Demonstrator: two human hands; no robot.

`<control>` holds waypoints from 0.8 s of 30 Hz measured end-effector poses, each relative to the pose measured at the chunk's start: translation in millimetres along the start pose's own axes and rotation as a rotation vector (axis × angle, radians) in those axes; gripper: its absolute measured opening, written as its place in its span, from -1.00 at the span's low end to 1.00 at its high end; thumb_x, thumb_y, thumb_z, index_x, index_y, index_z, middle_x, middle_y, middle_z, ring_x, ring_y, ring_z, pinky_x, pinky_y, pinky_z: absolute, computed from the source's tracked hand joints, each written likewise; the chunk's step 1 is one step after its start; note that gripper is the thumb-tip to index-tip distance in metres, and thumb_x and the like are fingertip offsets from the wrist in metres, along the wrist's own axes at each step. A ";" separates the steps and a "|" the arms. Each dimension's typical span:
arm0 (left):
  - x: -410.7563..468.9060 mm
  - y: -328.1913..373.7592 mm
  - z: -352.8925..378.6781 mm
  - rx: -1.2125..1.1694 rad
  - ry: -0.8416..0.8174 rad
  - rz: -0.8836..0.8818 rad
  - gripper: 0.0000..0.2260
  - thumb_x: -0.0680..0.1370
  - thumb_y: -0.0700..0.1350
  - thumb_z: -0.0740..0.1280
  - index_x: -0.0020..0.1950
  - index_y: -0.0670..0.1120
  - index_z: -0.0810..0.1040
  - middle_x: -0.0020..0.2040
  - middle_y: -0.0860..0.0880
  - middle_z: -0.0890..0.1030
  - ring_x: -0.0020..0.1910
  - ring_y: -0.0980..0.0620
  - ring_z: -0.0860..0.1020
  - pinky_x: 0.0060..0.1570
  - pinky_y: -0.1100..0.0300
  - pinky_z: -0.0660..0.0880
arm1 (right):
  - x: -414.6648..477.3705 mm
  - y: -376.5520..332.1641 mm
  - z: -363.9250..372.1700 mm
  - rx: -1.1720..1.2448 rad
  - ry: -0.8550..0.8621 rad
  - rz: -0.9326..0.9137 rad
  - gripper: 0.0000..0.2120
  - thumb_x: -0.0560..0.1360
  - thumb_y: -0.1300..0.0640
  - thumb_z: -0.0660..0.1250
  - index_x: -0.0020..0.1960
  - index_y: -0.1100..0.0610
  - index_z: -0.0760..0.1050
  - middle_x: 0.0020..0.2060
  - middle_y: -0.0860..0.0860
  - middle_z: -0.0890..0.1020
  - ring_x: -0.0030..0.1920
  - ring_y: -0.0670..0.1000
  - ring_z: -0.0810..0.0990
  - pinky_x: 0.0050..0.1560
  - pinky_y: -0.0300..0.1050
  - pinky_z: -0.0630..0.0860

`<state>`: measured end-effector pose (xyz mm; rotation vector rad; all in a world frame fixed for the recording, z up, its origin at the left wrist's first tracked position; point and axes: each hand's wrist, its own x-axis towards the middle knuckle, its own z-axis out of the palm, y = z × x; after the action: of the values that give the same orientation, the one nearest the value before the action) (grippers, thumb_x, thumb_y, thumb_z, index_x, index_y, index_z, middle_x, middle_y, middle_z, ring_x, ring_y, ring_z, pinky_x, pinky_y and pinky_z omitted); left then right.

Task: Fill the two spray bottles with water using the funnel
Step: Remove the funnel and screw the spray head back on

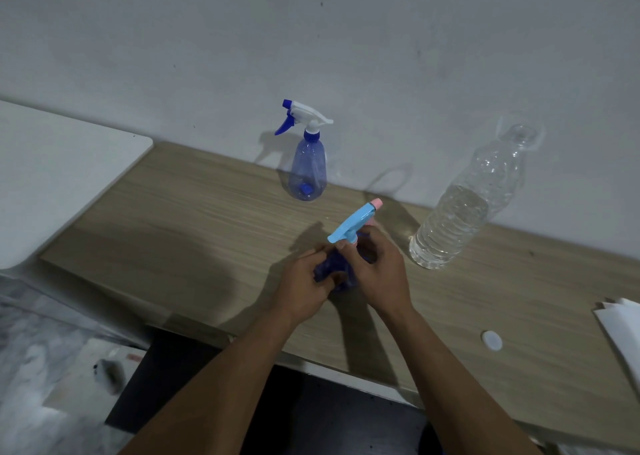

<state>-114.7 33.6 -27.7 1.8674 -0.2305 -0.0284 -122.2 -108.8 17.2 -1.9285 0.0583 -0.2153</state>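
At the middle of the wooden table (194, 226), both my hands hold a dark blue spray bottle (332, 266). My left hand (304, 285) grips its body. My right hand (375, 267) wraps its neck just below the light blue spray head (353, 224) with a pink nozzle. A second spray bottle (307, 158), clear blue with a white and blue trigger head, stands upright by the wall. A clear water bottle (464, 209), uncapped and about half full, stands to the right. No funnel is in view.
A white bottle cap (492, 340) lies near the table's front right. White paper (623, 330) sits at the right edge. A white surface (59, 170) adjoins the table on the left. The wall runs right behind the bottles.
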 end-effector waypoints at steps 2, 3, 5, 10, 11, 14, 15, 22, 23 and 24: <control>-0.6 1.7 -1.1 0.012 -0.012 -0.006 -0.58 0.48 -0.22 0.48 0.33 -0.02 0.58 0.20 0.09 0.61 0.17 0.19 0.58 0.18 0.24 0.54 | 0.3 0.9 1.1 -0.031 -0.012 0.005 -0.90 0.54 0.06 0.44 0.04 0.04 0.60 -0.13 -0.09 0.70 -0.08 -0.13 0.68 -0.02 -0.14 0.61; -1.3 2.4 -2.0 0.019 -0.011 -0.005 -0.58 0.49 -0.23 0.48 0.34 -0.03 0.58 0.20 0.07 0.61 0.15 0.19 0.59 0.15 0.29 0.53 | 0.2 0.7 3.0 -0.025 0.000 0.026 -0.88 0.53 0.05 0.45 0.03 0.04 0.58 -0.13 -0.09 0.70 -0.09 -0.13 0.68 -0.01 -0.09 0.62; -1.6 1.8 -2.8 0.024 -0.014 -0.007 -0.58 0.48 -0.25 0.48 0.33 -0.06 0.58 0.20 0.06 0.61 0.13 0.24 0.58 0.10 0.42 0.49 | 0.7 0.2 8.4 -0.013 0.068 0.075 -0.83 0.47 0.03 0.50 -0.01 0.02 0.55 -0.14 -0.12 0.70 -0.10 -0.15 0.68 -0.02 -0.05 0.63; 0.2 -1.1 -1.2 0.014 0.000 -0.020 -0.60 0.44 -0.21 0.48 0.28 -0.03 0.62 0.17 0.12 0.63 0.11 0.23 0.60 0.14 0.17 0.57 | -1.0 -0.9 11.7 -0.052 0.125 0.078 -0.75 0.42 0.02 0.53 -0.01 -0.01 0.52 -0.20 -0.18 0.68 -0.16 -0.22 0.66 -0.12 -0.25 0.58; -0.1 -0.2 -0.8 0.015 0.001 -0.024 -0.59 0.43 -0.19 0.49 0.27 -0.01 0.62 0.17 0.13 0.64 0.12 0.19 0.61 0.15 0.11 0.58 | -1.1 -0.9 9.0 -0.060 0.102 0.057 -0.77 0.45 0.02 0.51 0.05 -0.02 0.54 -0.19 -0.18 0.68 -0.15 -0.22 0.66 -0.12 -0.30 0.56; 0.6 -0.3 0.3 0.002 0.018 -0.019 -0.58 0.42 -0.15 0.50 0.27 -0.01 0.62 0.20 0.12 0.63 0.16 0.16 0.60 0.19 0.06 0.56 | 1.4 0.9 2.9 -0.113 0.018 -0.042 -0.87 0.55 0.07 0.41 0.10 0.01 0.60 -0.14 -0.14 0.68 -0.10 -0.19 0.66 -0.10 -0.32 0.53; 0.6 -0.3 0.6 0.004 0.022 -0.017 -0.59 0.42 -0.15 0.50 0.27 -0.01 0.63 0.19 0.11 0.63 0.15 0.17 0.61 0.19 0.06 0.56 | 2.3 -0.1 2.4 -0.112 0.006 -0.036 -0.90 0.54 0.07 0.42 0.05 0.03 0.59 -0.15 -0.14 0.68 -0.11 -0.19 0.66 -0.12 -0.34 0.50; -0.1 -0.4 -1.1 -0.021 0.009 -0.026 -0.61 0.44 -0.25 0.51 0.26 -0.06 0.63 0.15 0.09 0.62 0.10 0.23 0.60 0.16 0.16 0.56 | 3.8 -3.2 5.5 -0.084 0.058 0.070 -0.68 0.38 -0.09 0.54 -0.04 0.03 0.50 -0.20 -0.16 0.68 -0.16 -0.19 0.66 -0.17 -0.27 0.56; 0.3 0.1 -1.9 -0.009 0.001 -0.015 -0.58 0.44 -0.25 0.51 0.28 -0.04 0.62 0.17 0.11 0.62 0.12 0.26 0.59 0.16 0.21 0.55 | 3.4 -1.3 4.1 -0.079 0.051 0.051 -0.73 0.42 -0.06 0.52 -0.05 0.04 0.50 -0.19 -0.14 0.68 -0.15 -0.17 0.67 -0.15 -0.24 0.58; 1.0 0.1 -2.4 -0.003 -0.008 -0.002 -0.56 0.45 -0.25 0.51 0.30 -0.02 0.61 0.17 0.13 0.62 0.13 0.27 0.58 0.16 0.26 0.54 | 3.0 0.1 2.9 -0.069 0.044 0.032 -0.79 0.46 0.00 0.49 -0.06 0.05 0.50 -0.18 -0.12 0.69 -0.15 -0.16 0.68 -0.13 -0.22 0.59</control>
<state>-113.4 35.6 -26.8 1.8646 -0.2343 -0.0378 -118.7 -106.6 16.4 -1.9900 0.1270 -0.2365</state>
